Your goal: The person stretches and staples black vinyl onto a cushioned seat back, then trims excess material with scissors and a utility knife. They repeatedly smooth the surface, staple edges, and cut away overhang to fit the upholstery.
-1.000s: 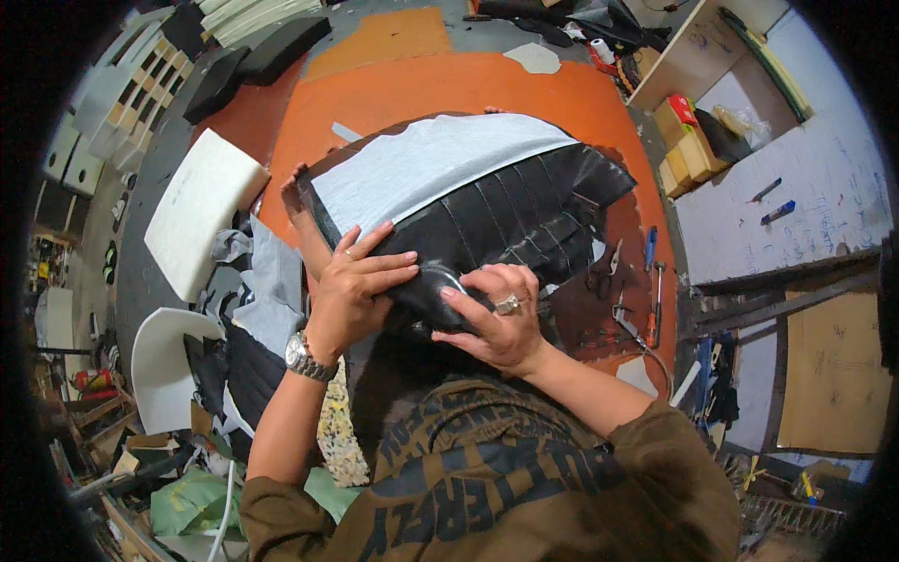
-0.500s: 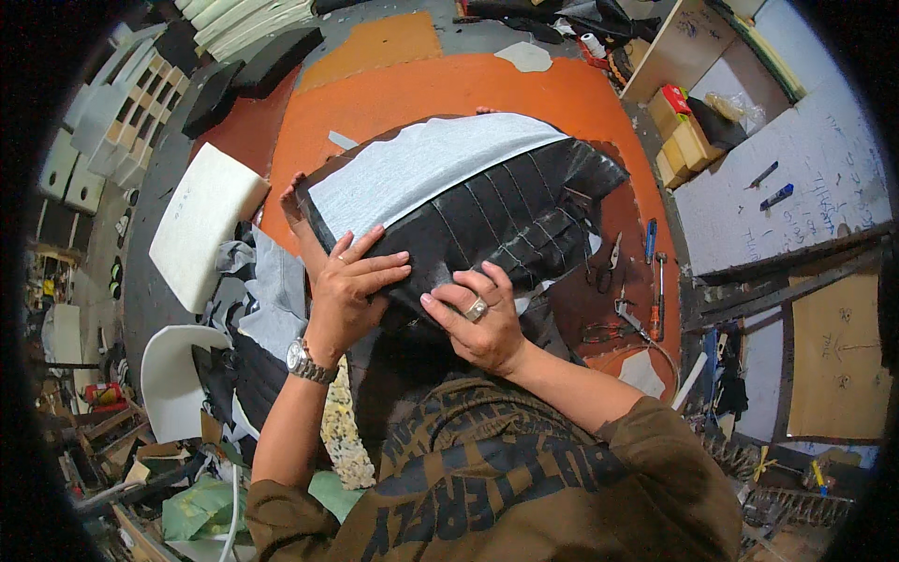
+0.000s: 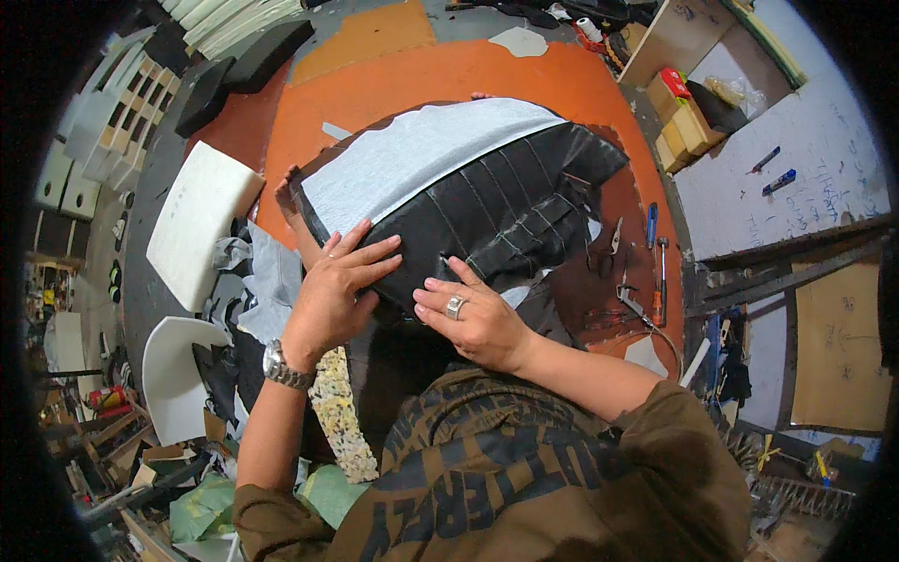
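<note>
Orange sheeting (image 3: 375, 89) spreads out under and beyond the black cover (image 3: 473, 201), the landmark for every place told below. Nearest, on this side of the cover, is the person's brown shirt (image 3: 674, 468), with a mottled foam strip (image 3: 339, 412) just left of it. On the cover's near left part rests the left hand (image 3: 332, 290), fingers spread wide, a watch (image 3: 286, 365) on its wrist. By the cover's near edge the right hand (image 3: 487, 323), with a ring (image 3: 455, 306), touches the dark material, its fingers slightly bent and parted; its thumb is hidden, so I cannot tell whether it pinches anything. Pale stitch lines cross the cover, and a white fabric panel (image 3: 412, 169) lies along its far side. Left of the cover are grey cloth (image 3: 272, 300), a curved white piece (image 3: 169, 375) and a white foam block (image 3: 201, 220); right of it, a blue-handled tool (image 3: 652, 225) and an orange-handled tool (image 3: 658, 304). Well beyond it, toward the left, sit black pads (image 3: 267, 56) and a pale stack (image 3: 225, 23)
</note>
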`<state>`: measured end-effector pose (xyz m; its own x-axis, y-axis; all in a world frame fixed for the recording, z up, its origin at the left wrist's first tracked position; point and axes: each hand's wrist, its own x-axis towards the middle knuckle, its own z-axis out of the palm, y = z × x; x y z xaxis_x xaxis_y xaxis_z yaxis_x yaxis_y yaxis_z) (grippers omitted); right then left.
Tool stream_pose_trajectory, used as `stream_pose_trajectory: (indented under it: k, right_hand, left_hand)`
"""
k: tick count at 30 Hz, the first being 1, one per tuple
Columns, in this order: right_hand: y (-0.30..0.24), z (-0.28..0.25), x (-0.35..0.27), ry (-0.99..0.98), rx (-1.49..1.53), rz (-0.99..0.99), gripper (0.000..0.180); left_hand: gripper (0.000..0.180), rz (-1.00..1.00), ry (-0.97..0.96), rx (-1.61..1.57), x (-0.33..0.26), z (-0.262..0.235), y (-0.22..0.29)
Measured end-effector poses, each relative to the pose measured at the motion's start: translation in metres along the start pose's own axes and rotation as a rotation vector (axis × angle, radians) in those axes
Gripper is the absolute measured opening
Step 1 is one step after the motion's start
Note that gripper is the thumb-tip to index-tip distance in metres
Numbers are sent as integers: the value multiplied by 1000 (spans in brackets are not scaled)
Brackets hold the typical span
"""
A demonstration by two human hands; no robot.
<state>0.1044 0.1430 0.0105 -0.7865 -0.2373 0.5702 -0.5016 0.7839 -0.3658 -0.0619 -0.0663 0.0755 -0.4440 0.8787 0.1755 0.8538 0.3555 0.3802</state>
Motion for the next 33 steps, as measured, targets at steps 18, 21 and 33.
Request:
stream_pose_trajectory:
  k: [18, 21, 33]
  right_hand:
    - [-19, 10, -11, 37, -148, 89, 24]
    - [-18, 16, -14, 80, -122, 96, 24]
    - [62, -43, -129, 210, -42, 747, 16]
  left_hand:
    - [106, -822, 617, -839, -22, 98, 81]
    - [111, -804, 613, -848, -31, 112, 78]
    - [127, -662, 572, -472, -45, 131, 66]
